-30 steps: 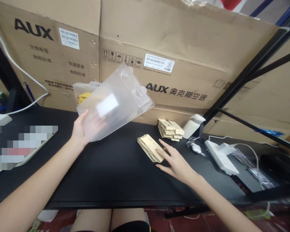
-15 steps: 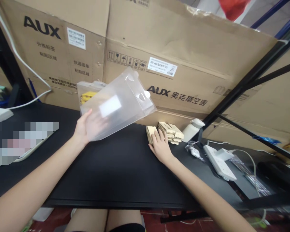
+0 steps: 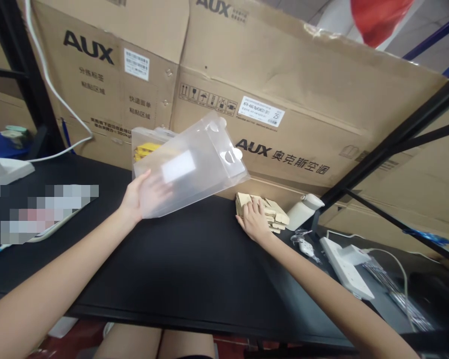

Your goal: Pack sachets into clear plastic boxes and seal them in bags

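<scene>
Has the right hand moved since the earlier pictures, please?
Yes. Judged against the AUX cardboard box, the right hand has moved farther back, closer to it.

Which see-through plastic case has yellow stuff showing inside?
The back case, by the cardboard: yellow stuff shows through it. The front case, in the left hand, has a white label.

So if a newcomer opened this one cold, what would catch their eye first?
Probably the big brown cardboard with bold black AUX lettering, spanning the back of the black table. Next, the translucent plastic case held up by the left hand, left of centre. Then the right hand on the tan paper packets, near the white bottle.
</scene>
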Action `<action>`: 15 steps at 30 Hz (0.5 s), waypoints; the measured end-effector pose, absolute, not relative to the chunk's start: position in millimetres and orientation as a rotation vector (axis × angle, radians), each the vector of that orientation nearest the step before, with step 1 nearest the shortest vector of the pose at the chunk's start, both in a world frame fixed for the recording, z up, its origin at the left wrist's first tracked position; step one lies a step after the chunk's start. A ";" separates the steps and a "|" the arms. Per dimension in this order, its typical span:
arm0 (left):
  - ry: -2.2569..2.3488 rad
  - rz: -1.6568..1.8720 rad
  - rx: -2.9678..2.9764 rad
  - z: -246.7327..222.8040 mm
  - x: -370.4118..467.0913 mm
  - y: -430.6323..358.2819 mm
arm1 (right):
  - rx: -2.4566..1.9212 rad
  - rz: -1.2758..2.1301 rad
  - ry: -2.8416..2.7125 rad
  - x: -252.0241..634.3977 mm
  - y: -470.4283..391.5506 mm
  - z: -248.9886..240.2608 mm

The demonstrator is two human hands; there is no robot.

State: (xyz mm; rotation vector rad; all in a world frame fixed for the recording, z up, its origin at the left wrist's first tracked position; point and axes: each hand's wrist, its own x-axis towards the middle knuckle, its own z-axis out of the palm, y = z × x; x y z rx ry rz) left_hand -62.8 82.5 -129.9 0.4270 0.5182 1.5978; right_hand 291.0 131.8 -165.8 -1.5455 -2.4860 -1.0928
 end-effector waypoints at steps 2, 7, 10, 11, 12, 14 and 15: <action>0.523 1.604 0.432 -129.8 -63.6 82.7 | -1.565 -1.045 -2.474 290.7 130.4 -165.6; 0.536 1.601 0.409 -129.6 -63.5 83.2 | -1.450 -1.011 -2.562 278.1 120.5 -157.2; 0.535 1.593 0.430 -129.9 -63.8 83.6 | -1.378 -0.977 -2.754 266.5 123.1 -148.9; 0.536 1.589 0.439 -130.0 -64.1 83.8 | -1.434 -0.959 -2.785 263.3 126.4 -146.9; 0.536 1.586 0.444 -130.1 -64.5 84.0 | -1.516 -0.940 -2.796 260.7 130.6 -145.6; 0.531 1.581 0.442 -130.2 -65.4 84.5 | -1.682 -0.907 -2.783 257.6 139.8 -145.0; 0.528 1.581 0.438 -130.3 -65.9 84.7 | -1.736 -0.893 -2.774 257.0 143.8 -145.4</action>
